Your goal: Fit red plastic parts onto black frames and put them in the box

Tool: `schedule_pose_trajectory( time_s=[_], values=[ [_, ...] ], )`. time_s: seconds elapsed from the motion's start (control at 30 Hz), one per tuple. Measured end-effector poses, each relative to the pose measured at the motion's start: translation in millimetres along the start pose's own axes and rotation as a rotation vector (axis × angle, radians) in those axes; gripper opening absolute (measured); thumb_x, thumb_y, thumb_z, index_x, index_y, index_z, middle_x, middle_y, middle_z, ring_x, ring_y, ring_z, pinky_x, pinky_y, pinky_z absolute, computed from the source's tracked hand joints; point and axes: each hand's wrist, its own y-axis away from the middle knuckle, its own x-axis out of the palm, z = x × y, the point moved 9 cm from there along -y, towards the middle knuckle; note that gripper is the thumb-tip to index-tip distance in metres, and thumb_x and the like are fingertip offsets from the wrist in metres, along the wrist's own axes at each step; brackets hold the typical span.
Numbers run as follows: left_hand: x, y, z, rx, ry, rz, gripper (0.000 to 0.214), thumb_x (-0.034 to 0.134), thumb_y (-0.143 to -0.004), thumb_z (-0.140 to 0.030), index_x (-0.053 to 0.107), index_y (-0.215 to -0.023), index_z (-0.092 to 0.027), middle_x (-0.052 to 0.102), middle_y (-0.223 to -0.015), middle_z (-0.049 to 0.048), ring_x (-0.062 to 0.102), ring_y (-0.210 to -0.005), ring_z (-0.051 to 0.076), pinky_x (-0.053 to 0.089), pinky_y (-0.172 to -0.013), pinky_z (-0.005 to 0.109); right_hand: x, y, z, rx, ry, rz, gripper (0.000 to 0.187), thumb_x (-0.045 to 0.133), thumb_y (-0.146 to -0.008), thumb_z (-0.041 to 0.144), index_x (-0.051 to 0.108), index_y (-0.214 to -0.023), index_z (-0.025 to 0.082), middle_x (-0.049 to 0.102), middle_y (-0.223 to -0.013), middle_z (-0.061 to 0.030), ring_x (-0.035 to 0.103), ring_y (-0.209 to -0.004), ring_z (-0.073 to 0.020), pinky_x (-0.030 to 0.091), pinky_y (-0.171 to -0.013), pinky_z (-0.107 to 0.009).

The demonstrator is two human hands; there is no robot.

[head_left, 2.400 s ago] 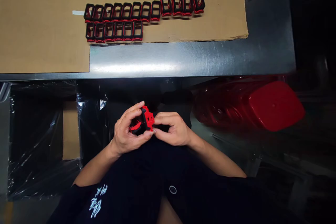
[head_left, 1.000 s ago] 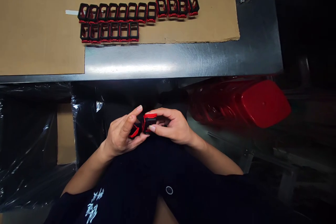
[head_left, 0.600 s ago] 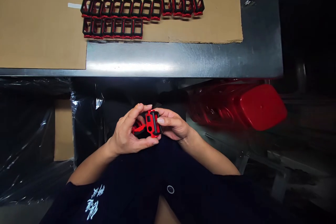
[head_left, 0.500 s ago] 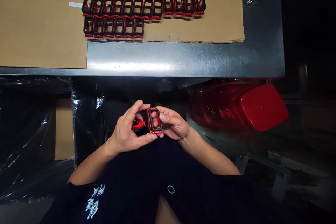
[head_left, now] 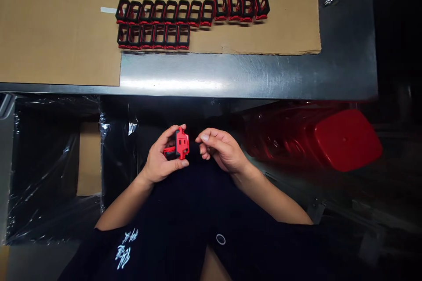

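My left hand (head_left: pixel 160 159) is closed on a small red and black plastic part (head_left: pixel 180 143), pinched between thumb and fingers over my lap. A second red piece shows under the fingers of the same hand. My right hand (head_left: pixel 219 149) hovers just to the right of the part, fingers loosely curled and apart, holding nothing I can see. On the cardboard sheet (head_left: pixel 59 22) on the metal table (head_left: pixel 250 74) stand two rows of like red and black frame parts (head_left: pixel 184 11).
A stack of red plastic stools (head_left: pixel 339 138) lies on its side under the table at the right. Black plastic wrap (head_left: pixel 49 167) and a cardboard box (head_left: pixel 88 158) sit at the left. The table's front edge runs across the middle of the view.
My right hand has let go of the frame part and drawn a little to the right. The left hand has turned the part so its red face shows.
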Motion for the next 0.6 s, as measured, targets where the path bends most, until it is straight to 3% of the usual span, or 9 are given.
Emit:
schedule_pose_trajectory(
  time_s=[0.17,0.3,0.47,0.53,0.6],
  values=[
    [-13.7,3,7,-0.034,0.265,-0.075,0.079,0.083,-0.078,-0.054,0.047,-0.146,-0.037,0.050,-0.157,0.0151,0.071,-0.075,0.015,0.061,-0.060,0.029,1,-2,-7,0.029,0.061,-0.022,0.032,0.084,-0.076,0.046,0.073,-0.080,0.016,0.066,-0.059,0.0020,0.059,-0.051,-0.0083,0.045,-0.051,-0.019],
    [-25.8,5,4,-0.019,0.430,-0.125,0.078,0.090,-0.073,-0.040,0.054,-0.142,-0.038,0.052,-0.156,0.0111,0.069,-0.077,0.013,0.056,-0.058,0.023,6,-6,-14,0.052,0.095,-0.023,0.031,0.085,-0.075,0.046,0.074,-0.079,0.017,0.067,-0.061,0.0016,0.059,-0.053,-0.0085,0.046,-0.053,-0.020],
    [-42.1,11,4,0.010,0.448,-0.154,0.080,0.091,-0.072,-0.030,0.054,-0.142,-0.042,0.053,-0.155,0.0088,0.069,-0.079,0.013,0.055,-0.058,0.021,6,-14,-18,0.053,0.138,-0.053,0.032,0.087,-0.073,0.048,0.076,-0.078,0.018,0.066,-0.061,0.0009,0.059,-0.054,-0.0090,0.047,-0.053,-0.020],
    [-61.9,17,2,0.039,0.438,-0.182,0.084,0.090,-0.072,-0.028,0.051,-0.144,-0.046,0.056,-0.152,0.0063,0.069,-0.079,0.013,0.056,-0.058,0.021,5,-18,-20,0.067,0.159,-0.075,0.034,0.088,-0.071,0.049,0.076,-0.077,0.018,0.067,-0.061,0.0003,0.059,-0.054,-0.0094,0.047,-0.053,-0.020],
    [-99.1,24,1,0.070,0.431,-0.249,0.083,0.089,-0.074,-0.029,0.050,-0.145,-0.048,0.061,-0.146,0.0057,0.071,-0.077,0.014,0.056,-0.056,0.021,4,-21,-23,0.091,0.169,-0.102,0.036,0.091,-0.068,0.050,0.076,-0.076,0.018,0.067,-0.062,-0.0002,0.059,-0.055,-0.0096,0.047,-0.053,-0.019]
  ],
)
